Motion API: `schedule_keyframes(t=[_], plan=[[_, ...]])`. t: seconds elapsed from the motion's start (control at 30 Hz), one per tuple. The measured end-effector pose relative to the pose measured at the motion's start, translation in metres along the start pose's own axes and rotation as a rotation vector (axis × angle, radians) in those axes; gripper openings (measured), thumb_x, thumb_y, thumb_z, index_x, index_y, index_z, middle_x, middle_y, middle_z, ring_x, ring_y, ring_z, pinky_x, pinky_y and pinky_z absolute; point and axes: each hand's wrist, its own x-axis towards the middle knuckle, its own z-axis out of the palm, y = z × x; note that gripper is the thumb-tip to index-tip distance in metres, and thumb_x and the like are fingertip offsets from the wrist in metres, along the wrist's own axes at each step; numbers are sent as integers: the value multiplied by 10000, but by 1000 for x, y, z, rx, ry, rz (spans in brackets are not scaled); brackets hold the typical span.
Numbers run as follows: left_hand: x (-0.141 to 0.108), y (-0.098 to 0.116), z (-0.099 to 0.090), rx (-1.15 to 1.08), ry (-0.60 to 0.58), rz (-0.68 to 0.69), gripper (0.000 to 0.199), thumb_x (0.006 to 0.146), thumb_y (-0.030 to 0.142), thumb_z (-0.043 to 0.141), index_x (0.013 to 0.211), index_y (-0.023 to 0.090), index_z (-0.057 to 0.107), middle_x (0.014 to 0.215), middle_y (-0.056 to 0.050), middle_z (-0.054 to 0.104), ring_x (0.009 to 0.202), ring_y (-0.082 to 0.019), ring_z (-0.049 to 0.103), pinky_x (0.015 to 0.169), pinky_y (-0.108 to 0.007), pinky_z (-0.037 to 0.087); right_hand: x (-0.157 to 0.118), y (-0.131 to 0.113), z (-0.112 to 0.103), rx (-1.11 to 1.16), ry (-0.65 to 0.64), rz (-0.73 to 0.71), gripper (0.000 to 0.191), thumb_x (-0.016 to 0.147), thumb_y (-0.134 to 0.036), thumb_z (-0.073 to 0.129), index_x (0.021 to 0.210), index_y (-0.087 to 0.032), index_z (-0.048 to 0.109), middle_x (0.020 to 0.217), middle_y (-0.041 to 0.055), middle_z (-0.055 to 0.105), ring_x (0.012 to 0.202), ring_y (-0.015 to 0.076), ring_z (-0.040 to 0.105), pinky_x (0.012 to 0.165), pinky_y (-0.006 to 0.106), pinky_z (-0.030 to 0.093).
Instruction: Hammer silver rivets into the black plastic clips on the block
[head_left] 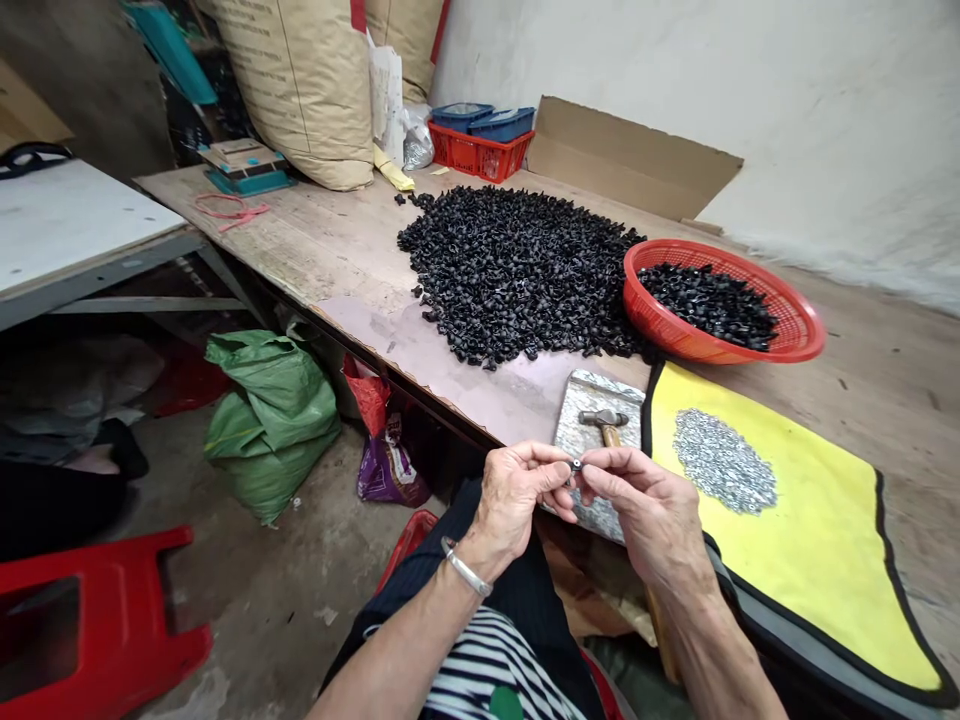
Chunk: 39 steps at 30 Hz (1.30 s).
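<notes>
Between the fingertips of my left hand (pixel 517 500) is a small black part (pixel 575 466) with a light, ring-like spot on its face. My right hand (pixel 645 510) meets it from the other side, thumb and forefinger pinched at the part; whether a tiny metal piece is in that pinch is too small to tell. Beneath both hands lies a worn metal plate (pixel 581 390), and a hammer (pixel 604 422) rests on it. To the right, a pile of small silvery metal pieces (pixel 724 462) sits on a yellow cloth (pixel 817 520) with black edging.
A large heap of black parts (pixel 525 270) covers the table's middle. Beside it a red basket (pixel 806 325) holds more. Behind stand a red crate (pixel 480 155), big paper sacks (pixel 315 90) and cardboard (pixel 630 155). A green sack (pixel 274 420) and red stool (pixel 112 620) are on the floor.
</notes>
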Motion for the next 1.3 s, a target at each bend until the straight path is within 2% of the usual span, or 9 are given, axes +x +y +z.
schedule_keyframes(t=[0.13,0.4,0.57,0.7,0.87,1.0,1.07,1.3], plan=[[-2,1,2,30,11,23,201,613,219,718,721,68,640,498,-22,604,385,-99,537,376,-211,489,2,0,-1,-22,-43,-50,142,690,-310,683,738,-182,643,640,-13,607,547,104,537,543,250,427],[-3,-1,-1,16,39,31,180,607,197,708,692,68,615,505,-17,594,377,-94,526,359,-209,483,-1,4,-2,-254,-70,-115,102,721,-299,658,723,-198,643,681,-24,609,635,100,533,607,238,413],[-4,-2,2,-40,27,28,195,607,201,712,696,81,587,521,-15,596,398,-102,540,368,-226,499,-2,7,2,-152,4,-100,52,689,-234,668,692,-188,645,671,-18,624,597,97,533,585,241,420],[-5,-2,3,-44,19,31,177,623,198,697,682,86,574,518,-16,593,395,-102,540,359,-221,492,0,8,4,13,-11,-15,63,646,-195,679,696,-176,648,642,-7,628,576,119,554,556,256,437],[-3,-1,1,-55,19,25,168,627,196,688,660,91,561,522,-15,590,390,-96,530,350,-217,486,1,3,3,-136,-28,-74,45,669,-196,652,710,-181,641,610,-17,612,561,112,549,564,250,441],[-3,-1,1,-77,47,28,167,622,196,686,645,97,554,502,-3,574,384,-92,519,347,-219,485,-2,-1,8,-305,-23,-184,25,682,-193,629,663,-185,614,674,-11,615,642,114,563,608,235,444],[-3,0,2,-80,51,33,170,620,199,688,640,98,553,490,1,567,382,-93,518,352,-222,488,-3,-2,10,-305,-3,-198,41,681,-209,636,659,-182,613,699,-4,618,663,118,566,612,232,448],[-4,2,3,-39,48,40,191,610,221,698,628,99,552,481,-7,574,370,-96,515,349,-222,481,-3,-1,8,-162,-6,-105,118,678,-281,676,722,-175,650,685,7,635,621,122,577,590,245,475]])
